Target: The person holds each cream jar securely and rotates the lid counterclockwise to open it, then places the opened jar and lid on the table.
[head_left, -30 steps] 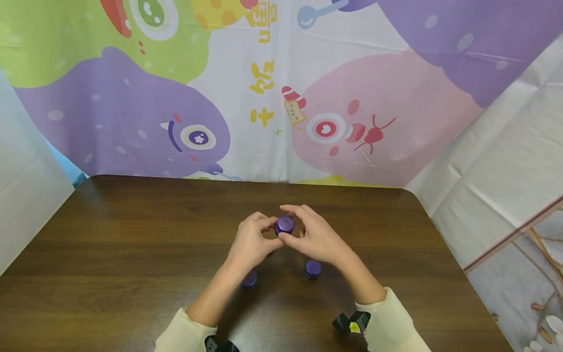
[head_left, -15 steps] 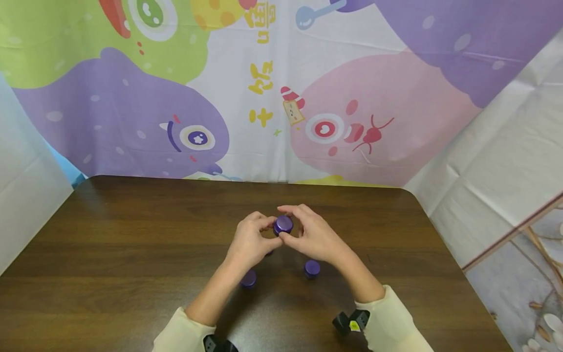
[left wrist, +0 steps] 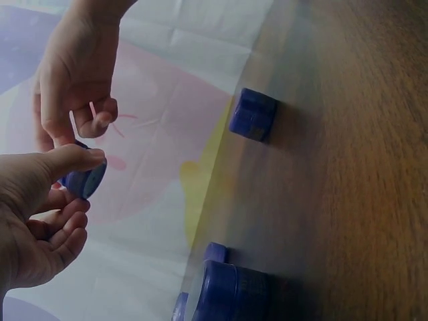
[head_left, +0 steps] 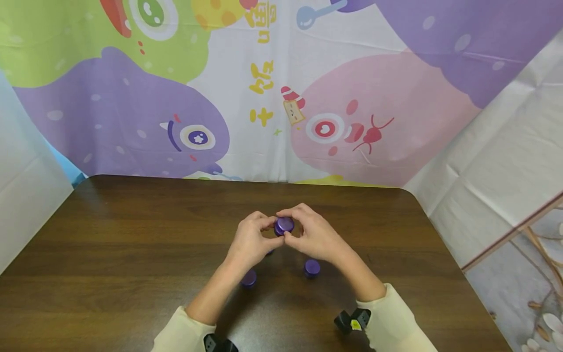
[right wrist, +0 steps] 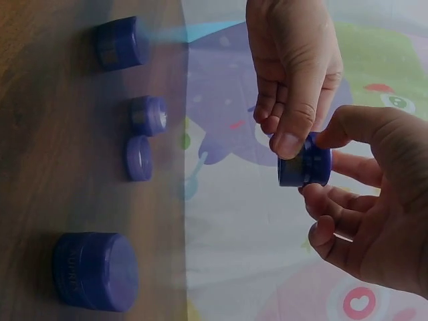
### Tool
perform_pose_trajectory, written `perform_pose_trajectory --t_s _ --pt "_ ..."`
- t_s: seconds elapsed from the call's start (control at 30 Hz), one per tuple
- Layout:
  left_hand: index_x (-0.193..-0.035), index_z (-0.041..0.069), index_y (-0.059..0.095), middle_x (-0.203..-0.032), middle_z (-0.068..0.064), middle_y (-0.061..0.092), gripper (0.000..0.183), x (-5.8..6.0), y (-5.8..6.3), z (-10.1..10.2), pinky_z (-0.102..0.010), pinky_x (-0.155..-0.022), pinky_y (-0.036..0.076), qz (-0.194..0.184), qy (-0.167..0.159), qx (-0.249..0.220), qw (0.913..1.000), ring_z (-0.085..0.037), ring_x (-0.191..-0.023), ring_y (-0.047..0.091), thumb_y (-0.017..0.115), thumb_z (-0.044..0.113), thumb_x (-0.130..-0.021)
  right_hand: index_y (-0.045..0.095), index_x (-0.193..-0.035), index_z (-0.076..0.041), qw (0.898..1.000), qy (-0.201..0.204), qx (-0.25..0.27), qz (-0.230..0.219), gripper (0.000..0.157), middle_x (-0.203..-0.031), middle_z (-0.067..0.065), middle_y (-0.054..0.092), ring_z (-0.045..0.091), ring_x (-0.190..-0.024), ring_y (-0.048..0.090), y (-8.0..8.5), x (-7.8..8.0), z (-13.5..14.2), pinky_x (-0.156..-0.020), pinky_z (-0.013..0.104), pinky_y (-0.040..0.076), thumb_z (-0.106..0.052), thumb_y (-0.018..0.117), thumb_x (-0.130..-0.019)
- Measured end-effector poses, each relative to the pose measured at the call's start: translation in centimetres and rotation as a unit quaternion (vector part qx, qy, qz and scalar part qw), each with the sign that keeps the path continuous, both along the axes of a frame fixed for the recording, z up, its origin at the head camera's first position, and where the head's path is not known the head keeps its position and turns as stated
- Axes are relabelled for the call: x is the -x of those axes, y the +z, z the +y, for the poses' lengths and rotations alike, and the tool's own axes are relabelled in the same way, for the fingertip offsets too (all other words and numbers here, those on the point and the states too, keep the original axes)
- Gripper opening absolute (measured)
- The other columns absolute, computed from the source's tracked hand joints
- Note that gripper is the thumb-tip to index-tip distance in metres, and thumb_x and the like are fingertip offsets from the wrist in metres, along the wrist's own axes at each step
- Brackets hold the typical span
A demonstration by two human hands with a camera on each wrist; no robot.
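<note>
Above the table, both hands hold one small purple jar (head_left: pixel 284 225) with a lid. My left hand (head_left: pixel 250 240) pinches the jar's body between thumb and fingers, as the right wrist view shows. Thumb and index finger of my right hand (head_left: pixel 314 237) grip the lid end from the other side. Two closed purple jars stand below, one by the left wrist (head_left: pixel 249 278) and another jar (head_left: pixel 312 268) nearer the right forearm. In the right wrist view, an uncapped small jar (right wrist: pixel 146 116) stands beside a loose lid (right wrist: pixel 139 159); the left hand mostly hides them from the head camera.
The brown wooden table (head_left: pixel 145 254) spreads out on every side of the jars. A cartoon-printed cloth (head_left: pixel 255 146) hangs behind its far edge. White sheeting (head_left: pixel 475 161) borders the right side. Black wrist cameras (head_left: pixel 352 321) sit at both cuffs.
My right index finger has closed in onto the far side of the lid, and the right thumb has shifted slightly rightward along it. The left hand and the standing jars stay almost where they were.
</note>
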State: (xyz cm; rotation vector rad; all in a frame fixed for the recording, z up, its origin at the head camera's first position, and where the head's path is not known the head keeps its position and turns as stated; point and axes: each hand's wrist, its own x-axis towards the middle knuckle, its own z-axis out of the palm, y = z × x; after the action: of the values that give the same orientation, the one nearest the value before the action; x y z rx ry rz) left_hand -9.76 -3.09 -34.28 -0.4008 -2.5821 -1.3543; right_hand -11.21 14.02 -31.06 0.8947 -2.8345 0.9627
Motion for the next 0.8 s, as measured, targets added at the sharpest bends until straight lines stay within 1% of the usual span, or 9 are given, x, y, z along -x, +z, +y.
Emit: perform_pose_trajectory --t_s 0.07,0.17,0.23,0.3,0.4,0.57,0.63,0.73,0.8 --pt "-0.101 0.002 0.071 -0.088 -0.008 0.062 0.034 -0.03 0.02 -0.04 -0.037 -0.078 0.054 -0.003 0.001 -0.001 1.0000 -0.023 -0.085 0.062 0.080 0.015 -0.071 0.056 -0.125 -0.012 1.000 0.000 -0.002 -0.012 0.045 -0.107 0.004 0.055 0.008 -0.061 0.047 0.07 -0.08 -0.02 -0.054 0.020 0.044 -0.021 0.068 -0.083" --pt "-0.103 0.000 0.070 -0.090 -0.008 0.062 0.037 -0.02 0.06 -0.12 -0.038 -0.079 0.054 -0.009 0.002 -0.003 1.0000 -0.026 -0.088 0.063 0.080 0.014 -0.071 0.055 -0.127 -0.012 1.000 -0.016 -0.002 -0.018 0.049 -0.109 0.003 0.055 0.011 -0.064 0.048 0.16 -0.11 -0.12 -0.055 0.021 0.044 -0.030 0.069 -0.084" --pt "-0.105 -0.001 0.069 -0.091 -0.009 0.063 0.039 0.01 0.05 -0.16 -0.038 -0.079 0.054 -0.013 0.003 -0.003 0.9999 -0.027 -0.089 0.063 0.080 0.014 -0.071 0.057 -0.124 -0.011 0.999 -0.029 0.000 -0.013 0.048 -0.107 0.002 0.057 0.012 -0.069 0.049 0.20 -0.06 -0.19 -0.058 0.021 0.043 -0.033 0.069 -0.083" --pt "-0.105 -0.001 0.069 -0.092 -0.009 0.063 0.040 0.05 0.04 -0.19 -0.036 -0.078 0.055 -0.012 0.004 0.003 0.9999 -0.025 -0.088 0.063 0.080 0.016 -0.071 0.061 -0.119 -0.010 0.999 -0.037 0.000 -0.001 0.044 -0.102 0.002 0.058 0.012 -0.074 0.049 0.21 0.04 -0.25 -0.061 0.021 0.043 -0.033 0.070 -0.083" --pt "-0.104 0.001 0.071 -0.089 -0.007 0.063 0.038 0.09 -0.04 -0.16 -0.033 -0.075 0.054 -0.008 0.006 0.011 0.9999 -0.021 -0.085 0.062 0.080 0.018 -0.071 0.064 -0.114 -0.009 0.999 -0.030 -0.007 0.015 0.039 -0.100 0.002 0.060 0.011 -0.080 0.050 0.21 0.16 -0.21 -0.065 0.021 0.043 -0.027 0.072 -0.081" --pt "-0.100 0.006 0.073 -0.085 -0.003 0.061 0.032 0.08 -0.20 -0.15 -0.031 -0.072 0.052 0.003 0.003 0.017 0.9998 -0.017 -0.081 0.058 0.080 0.017 -0.071 0.061 -0.118 -0.011 1.000 0.000 -0.022 0.015 0.040 -0.104 0.004 0.058 0.010 -0.075 0.050 0.31 0.13 -0.04 -0.063 0.019 0.045 -0.019 0.070 -0.080" --pt "-0.100 0.007 0.073 -0.084 -0.003 0.060 0.031 0.10 -0.23 -0.15 -0.030 -0.071 0.052 0.005 0.002 0.018 0.9998 -0.017 -0.081 0.058 0.079 0.016 -0.071 0.060 -0.120 -0.012 1.000 0.005 -0.025 0.011 0.041 -0.106 0.004 0.058 0.010 -0.071 0.050 0.36 0.10 -0.01 -0.061 0.019 0.045 -0.019 0.069 -0.081" --pt "-0.101 0.006 0.073 -0.086 -0.005 0.061 0.032 0.17 -0.28 -0.13 -0.030 -0.072 0.052 0.002 -0.001 0.015 0.9999 -0.020 -0.083 0.059 0.079 0.015 -0.071 0.059 -0.122 -0.011 1.000 0.003 -0.028 0.012 0.044 -0.109 0.004 0.057 0.010 -0.072 0.050 0.39 0.14 -0.03 -0.063 0.020 0.045 -0.025 0.069 -0.082" --pt "-0.101 0.006 0.073 -0.087 -0.006 0.061 0.032 0.20 -0.28 -0.13 -0.031 -0.072 0.052 0.001 -0.003 0.014 0.9999 -0.022 -0.085 0.061 0.079 0.014 -0.071 0.060 -0.121 -0.011 0.999 -0.004 -0.032 0.013 0.043 -0.108 0.003 0.058 0.009 -0.075 0.050 0.37 0.19 -0.06 -0.065 0.020 0.045 -0.029 0.070 -0.082"
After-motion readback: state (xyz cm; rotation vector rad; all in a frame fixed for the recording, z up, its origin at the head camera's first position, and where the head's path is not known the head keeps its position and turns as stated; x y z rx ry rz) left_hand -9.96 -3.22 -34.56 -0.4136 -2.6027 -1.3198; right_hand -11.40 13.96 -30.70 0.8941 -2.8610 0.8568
